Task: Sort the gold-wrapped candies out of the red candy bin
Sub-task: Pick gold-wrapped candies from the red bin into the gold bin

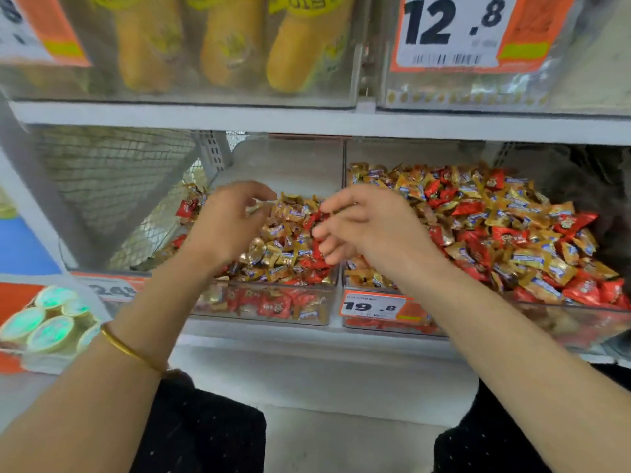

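Two clear plastic bins sit side by side on a low shelf. The left bin [273, 312] holds gold-wrapped candies [283, 254] mixed with red-wrapped ones [273, 302]. The right bin [546, 322] is heaped with gold and red candies [505, 233]. My left hand [225, 223] hovers over the left bin, fingers curled, pinching what looks like a gold wrapper at its fingertips. My right hand [362, 227] hangs above the divide between the bins, with a gold wrapper pinched between thumb and forefinger. Both hands are motion-blurred.
A price tag reading 19.8 [372, 307] is fixed to the right bin's front. A shelf edge [307, 121] runs just above the bins, with clear boxes of yellow packs [218, 42] on it. Round lidded cups [47, 329] lie at lower left. Wire mesh [112, 179] stands left of the bins.
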A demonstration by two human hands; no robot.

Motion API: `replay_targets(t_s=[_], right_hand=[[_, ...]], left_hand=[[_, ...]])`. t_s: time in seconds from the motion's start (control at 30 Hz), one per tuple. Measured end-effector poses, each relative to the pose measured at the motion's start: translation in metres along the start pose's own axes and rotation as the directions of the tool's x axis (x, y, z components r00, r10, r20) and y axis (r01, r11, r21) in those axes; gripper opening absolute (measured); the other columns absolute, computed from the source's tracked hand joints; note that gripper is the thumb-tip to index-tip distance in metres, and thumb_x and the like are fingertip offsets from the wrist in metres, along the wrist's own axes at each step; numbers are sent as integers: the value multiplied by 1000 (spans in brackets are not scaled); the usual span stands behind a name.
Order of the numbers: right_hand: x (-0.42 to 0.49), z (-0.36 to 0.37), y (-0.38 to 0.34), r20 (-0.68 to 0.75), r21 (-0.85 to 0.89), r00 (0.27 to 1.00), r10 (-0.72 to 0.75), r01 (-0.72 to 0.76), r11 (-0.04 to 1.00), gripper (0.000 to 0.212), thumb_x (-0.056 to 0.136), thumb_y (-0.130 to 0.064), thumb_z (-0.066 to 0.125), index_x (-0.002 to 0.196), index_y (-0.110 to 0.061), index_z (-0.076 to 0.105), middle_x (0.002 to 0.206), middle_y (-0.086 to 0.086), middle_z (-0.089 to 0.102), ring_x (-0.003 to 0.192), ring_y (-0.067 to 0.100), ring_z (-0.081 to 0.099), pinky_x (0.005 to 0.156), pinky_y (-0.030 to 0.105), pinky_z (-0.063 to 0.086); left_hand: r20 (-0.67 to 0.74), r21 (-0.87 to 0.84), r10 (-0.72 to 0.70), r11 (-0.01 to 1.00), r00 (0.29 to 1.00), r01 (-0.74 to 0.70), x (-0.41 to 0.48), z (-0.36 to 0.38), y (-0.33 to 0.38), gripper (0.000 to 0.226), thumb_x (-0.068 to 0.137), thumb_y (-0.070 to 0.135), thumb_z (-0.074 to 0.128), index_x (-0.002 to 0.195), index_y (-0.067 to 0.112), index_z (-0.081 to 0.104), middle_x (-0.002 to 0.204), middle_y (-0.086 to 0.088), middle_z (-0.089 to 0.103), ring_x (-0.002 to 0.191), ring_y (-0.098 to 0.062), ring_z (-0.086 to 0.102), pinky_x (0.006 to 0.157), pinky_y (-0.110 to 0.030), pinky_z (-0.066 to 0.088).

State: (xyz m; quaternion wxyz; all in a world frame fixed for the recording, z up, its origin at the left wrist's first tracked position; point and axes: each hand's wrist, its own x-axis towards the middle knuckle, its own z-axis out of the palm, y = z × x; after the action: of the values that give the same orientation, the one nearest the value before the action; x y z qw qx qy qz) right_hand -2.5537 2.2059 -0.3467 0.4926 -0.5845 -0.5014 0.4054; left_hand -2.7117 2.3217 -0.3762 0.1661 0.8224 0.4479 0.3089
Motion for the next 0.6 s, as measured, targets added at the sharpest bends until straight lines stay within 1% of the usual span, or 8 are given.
replay_targets(t_s=[0.07, 0.17, 0.23, 0.27, 0.37, 0.43, 0.53, 0.6], right_hand=[[28, 25, -4, 147, -332, 988, -43, 91, 939, 20, 90, 7, 50, 98, -4, 64, 84, 14, 65, 65, 19, 65, 56, 27, 56], [68, 56, -3, 401, -854, 900, 169, 301, 424, 23, 90, -1, 55, 107, -7, 68, 103, 3, 64, 83, 18, 61, 61, 26, 47], [82, 70, 3, 407, -909, 794, 452, 401, 114, 35, 90, -17, 60, 124, -8, 59, 121, 3, 58, 95, 19, 58, 51, 23, 45], [85, 73, 5, 380, -907, 745, 548, 416, 64, 43, 90, -23, 62, 130, -10, 54, 131, 4, 52, 103, 21, 56, 45, 19, 45], [90, 79, 19, 394, -917, 684, 614, 336, 214, 68, 84, -27, 69, 143, -13, 38, 148, 6, 34, 117, 27, 51, 65, 16, 52], [92, 85, 30, 395, -918, 684, 613, 268, 292, 76, 80, -26, 73, 144, -10, 34, 146, 8, 32, 108, 27, 55, 65, 24, 58], [98, 95, 47, 343, -924, 783, 519, 180, 338, 49, 85, -7, 67, 130, -3, 48, 126, 17, 50, 89, 32, 63, 56, 33, 57], [105, 95, 48, 272, -906, 889, 369, 108, 410, 32, 87, 3, 59, 118, -2, 56, 115, 15, 55, 76, 30, 62, 48, 27, 49]], left_hand=[[75, 44, 3, 999, 997, -6, -1, -7, -17, 20, 89, 8, 57, 105, 12, 68, 100, 3, 62, 90, -11, 55, 76, -20, 35], [177, 31, -29, 999, 984, 23, -11, -12, -37, 17, 87, 6, 60, 100, 10, 69, 97, 5, 62, 86, -8, 53, 75, -17, 36], [243, -26, -37, 999, 969, 44, -16, -16, -49, 13, 87, 7, 62, 94, 13, 70, 88, 14, 61, 81, -2, 55, 76, -15, 42], [284, -61, -27, 997, 958, 46, -16, -17, -54, 12, 86, 8, 64, 91, 16, 70, 86, 16, 62, 80, 2, 57, 78, -14, 44], [431, -142, 6, 988, 902, 61, -9, -19, -66, 13, 83, 10, 68, 85, 22, 72, 85, 11, 68, 78, 4, 60, 77, -15, 45], [548, -136, -13, 985, 837, 104, -4, -18, -68, 14, 83, 8, 68, 88, 19, 73, 79, 9, 67, 67, 9, 58, 65, -5, 40], [649, -65, -62, 989, 758, 136, 4, -13, -73, 14, 83, 5, 67, 93, 14, 72, 75, 8, 65, 58, 10, 56, 54, -4, 39], [676, -37, -86, 988, 731, 151, 7, -12, -78, 14, 82, 6, 68, 91, 16, 72, 80, 7, 66, 67, 4, 59, 59, -8, 43]])
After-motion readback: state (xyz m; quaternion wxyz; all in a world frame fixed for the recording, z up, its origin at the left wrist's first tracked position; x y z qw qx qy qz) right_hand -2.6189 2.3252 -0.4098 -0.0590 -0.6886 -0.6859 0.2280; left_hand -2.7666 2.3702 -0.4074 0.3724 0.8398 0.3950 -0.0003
